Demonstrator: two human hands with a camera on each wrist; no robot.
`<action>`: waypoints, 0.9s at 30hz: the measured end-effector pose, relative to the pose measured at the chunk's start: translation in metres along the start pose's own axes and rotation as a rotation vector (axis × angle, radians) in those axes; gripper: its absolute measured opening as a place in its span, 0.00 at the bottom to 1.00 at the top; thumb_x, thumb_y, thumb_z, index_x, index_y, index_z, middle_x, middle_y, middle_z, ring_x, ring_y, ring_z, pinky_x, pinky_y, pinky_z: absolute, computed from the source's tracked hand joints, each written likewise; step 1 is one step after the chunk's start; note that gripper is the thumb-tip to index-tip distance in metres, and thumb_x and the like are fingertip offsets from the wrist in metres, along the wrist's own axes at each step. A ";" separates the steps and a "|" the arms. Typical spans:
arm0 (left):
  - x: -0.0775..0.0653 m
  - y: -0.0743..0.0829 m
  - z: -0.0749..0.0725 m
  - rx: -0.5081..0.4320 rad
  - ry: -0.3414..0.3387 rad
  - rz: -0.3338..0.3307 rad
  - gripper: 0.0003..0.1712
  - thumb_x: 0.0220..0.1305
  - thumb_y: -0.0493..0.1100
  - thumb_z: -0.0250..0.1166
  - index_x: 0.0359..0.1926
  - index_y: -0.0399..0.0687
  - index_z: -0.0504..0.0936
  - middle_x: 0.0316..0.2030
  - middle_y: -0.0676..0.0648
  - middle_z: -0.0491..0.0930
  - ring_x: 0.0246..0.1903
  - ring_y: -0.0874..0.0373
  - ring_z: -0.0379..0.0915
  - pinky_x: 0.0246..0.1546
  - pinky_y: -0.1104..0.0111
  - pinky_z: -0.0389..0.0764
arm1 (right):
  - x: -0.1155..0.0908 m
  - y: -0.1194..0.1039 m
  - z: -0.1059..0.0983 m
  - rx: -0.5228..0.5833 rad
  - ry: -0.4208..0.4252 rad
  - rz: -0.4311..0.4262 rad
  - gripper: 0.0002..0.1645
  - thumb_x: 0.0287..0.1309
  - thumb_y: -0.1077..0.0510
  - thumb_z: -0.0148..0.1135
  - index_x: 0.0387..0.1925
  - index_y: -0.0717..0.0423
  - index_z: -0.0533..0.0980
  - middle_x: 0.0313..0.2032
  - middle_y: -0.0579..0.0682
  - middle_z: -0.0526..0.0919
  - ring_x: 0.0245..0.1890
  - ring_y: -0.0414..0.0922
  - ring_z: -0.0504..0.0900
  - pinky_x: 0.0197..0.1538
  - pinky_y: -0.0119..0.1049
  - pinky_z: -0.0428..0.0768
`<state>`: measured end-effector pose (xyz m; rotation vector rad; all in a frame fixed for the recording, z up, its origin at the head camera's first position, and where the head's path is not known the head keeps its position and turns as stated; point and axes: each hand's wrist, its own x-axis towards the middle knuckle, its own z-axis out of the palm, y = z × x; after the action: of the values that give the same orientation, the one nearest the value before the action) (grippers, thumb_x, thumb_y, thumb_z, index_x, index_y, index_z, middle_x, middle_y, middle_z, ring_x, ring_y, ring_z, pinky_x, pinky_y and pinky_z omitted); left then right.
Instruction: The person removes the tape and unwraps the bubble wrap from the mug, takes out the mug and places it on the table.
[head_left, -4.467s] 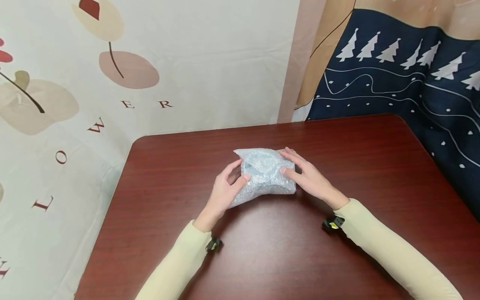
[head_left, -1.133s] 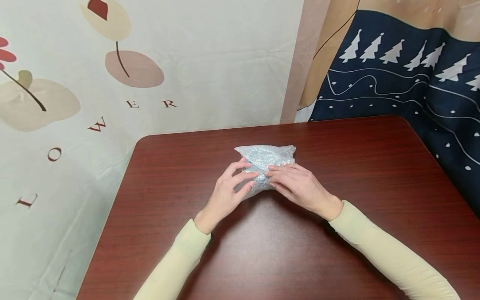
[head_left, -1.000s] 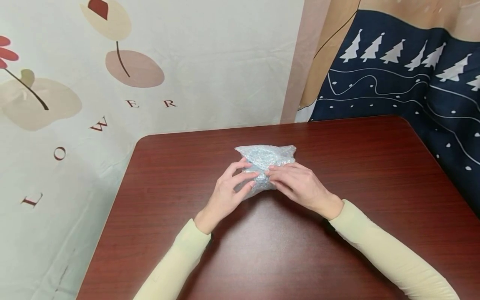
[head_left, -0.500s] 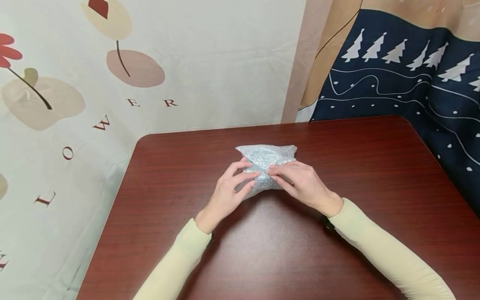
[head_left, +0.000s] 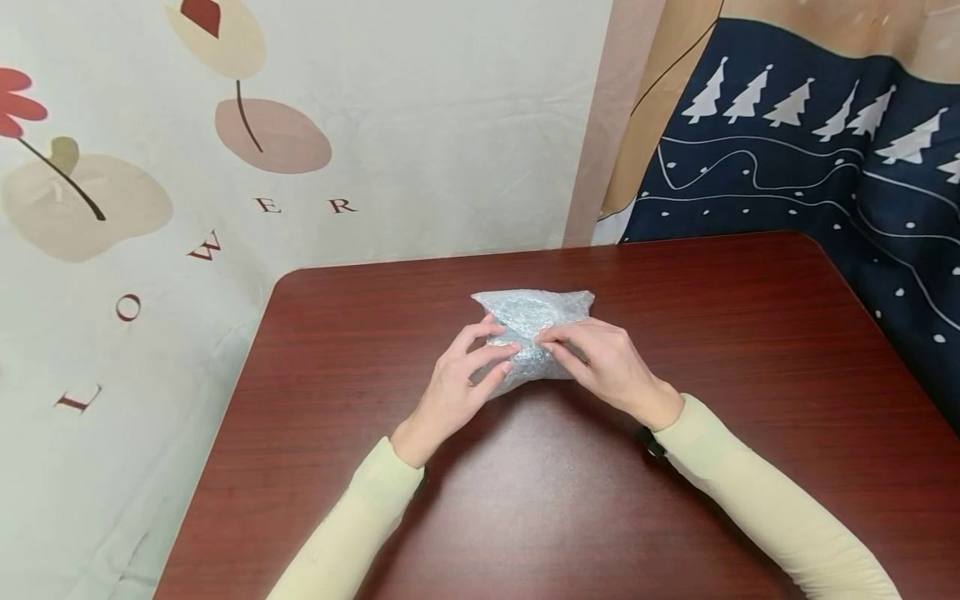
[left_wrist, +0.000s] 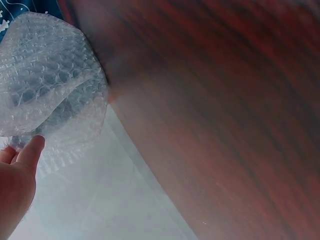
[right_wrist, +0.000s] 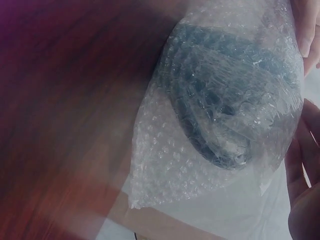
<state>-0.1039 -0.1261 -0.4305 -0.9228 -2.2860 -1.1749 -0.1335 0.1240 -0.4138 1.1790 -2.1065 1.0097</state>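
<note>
A bundle in clear bubble wrap [head_left: 528, 308] rests on the dark red-brown table; in the right wrist view a dark bluish, rounded shape [right_wrist: 220, 110] shows through the wrap. My left hand [head_left: 450, 379] holds the bundle's left side, fingers bent over the top and thumb at the front. In the left wrist view its thumb [left_wrist: 32, 150] meets the wrap's edge. With thumb and forefinger together, my right hand [head_left: 611, 367] pinches the wrap near the middle of the bundle, along a fold. What lies between those fingertips is too small to make out.
The wooden table [head_left: 525, 517] has rounded far corners. Behind it hangs a pale cloth [head_left: 450, 125] with flower prints and letters. At the right is a dark blue cloth [head_left: 757, 175] with white trees. Both sleeves are pale yellow.
Since the oldest frame, my right hand has moved from the bundle's right side to its middle, and my left fingers have shifted further over the top. Lately, the right fingers have drawn into a pinch.
</note>
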 end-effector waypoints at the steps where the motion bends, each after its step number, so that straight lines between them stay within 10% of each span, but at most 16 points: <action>1: 0.000 0.000 0.000 0.001 -0.001 -0.002 0.14 0.64 0.32 0.72 0.51 0.43 0.90 0.56 0.40 0.78 0.70 0.42 0.68 0.70 0.56 0.69 | 0.001 0.000 0.000 0.002 0.006 0.002 0.20 0.50 0.69 0.78 0.46 0.57 0.86 0.39 0.47 0.89 0.36 0.41 0.86 0.40 0.40 0.84; 27: 0.001 -0.002 -0.002 0.046 -0.034 -0.006 0.13 0.66 0.33 0.70 0.50 0.45 0.90 0.56 0.41 0.78 0.70 0.43 0.68 0.69 0.58 0.69 | 0.011 0.001 -0.001 0.020 0.078 0.014 0.17 0.50 0.72 0.76 0.43 0.58 0.85 0.38 0.49 0.90 0.36 0.43 0.88 0.37 0.38 0.83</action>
<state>-0.1058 -0.1280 -0.4294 -0.9265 -2.3337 -1.1122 -0.1397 0.1202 -0.4059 1.1179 -2.0513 1.0677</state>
